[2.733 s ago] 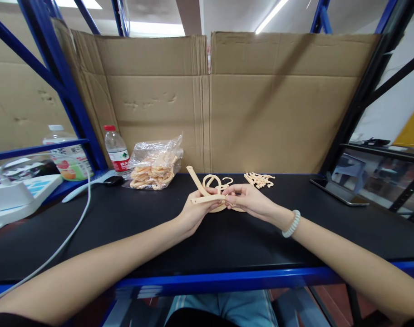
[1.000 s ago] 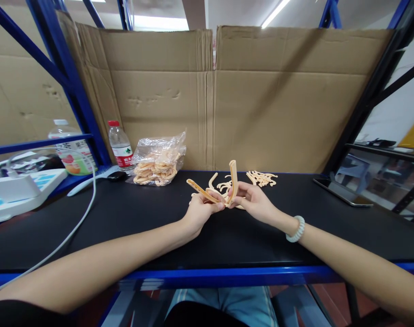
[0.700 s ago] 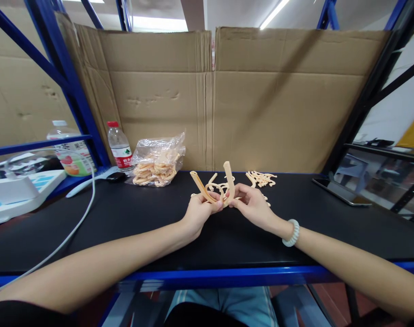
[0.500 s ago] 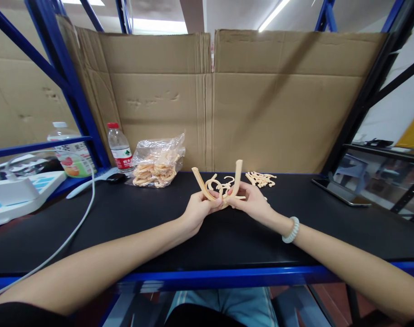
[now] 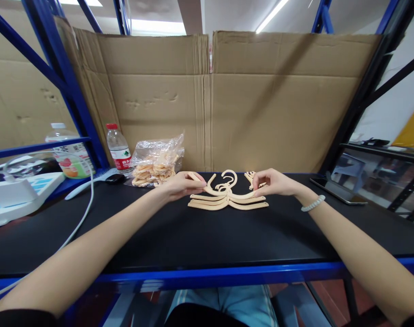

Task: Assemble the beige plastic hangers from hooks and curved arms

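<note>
Cream hanger point(image 5: 235, 196) spans left hand point(image 5: 181, 185) and right hand point(image 5: 274, 182), each pinching one end.

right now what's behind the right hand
Some small beige pieces show just left of the right hand, which pinches one end of a hanger. The hand covers whatever else lies behind it, so how many pieces there are cannot be seen.

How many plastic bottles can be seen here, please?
2: a red-capped clear plastic bottle, left of the transparent plastic bag, and a white-capped, fruit-labelled plastic bottle, partly hidden behind the blue bar.
</note>
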A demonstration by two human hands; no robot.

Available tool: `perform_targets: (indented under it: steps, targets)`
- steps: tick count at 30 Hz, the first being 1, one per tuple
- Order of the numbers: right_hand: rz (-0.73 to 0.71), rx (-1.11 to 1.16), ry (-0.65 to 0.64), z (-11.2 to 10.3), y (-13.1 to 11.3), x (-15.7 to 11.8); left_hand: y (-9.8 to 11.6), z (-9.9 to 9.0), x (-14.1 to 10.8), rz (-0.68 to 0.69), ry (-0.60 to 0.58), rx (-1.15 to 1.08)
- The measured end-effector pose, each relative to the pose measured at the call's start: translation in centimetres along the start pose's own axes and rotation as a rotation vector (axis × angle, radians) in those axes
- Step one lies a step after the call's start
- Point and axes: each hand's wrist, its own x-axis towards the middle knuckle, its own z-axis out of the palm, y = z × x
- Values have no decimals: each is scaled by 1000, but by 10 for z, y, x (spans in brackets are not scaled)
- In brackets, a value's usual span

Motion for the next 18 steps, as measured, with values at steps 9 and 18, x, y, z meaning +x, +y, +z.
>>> perform_targets:
  steps: [9, 18]
  targets:
    - [-35, -363, -281, 19, -9, 0, 6, 5, -12, 504, -334, 1085]
    - [21, -433, -219, 25, -1, 2, 2, 16, -18, 594, -330, 1370]
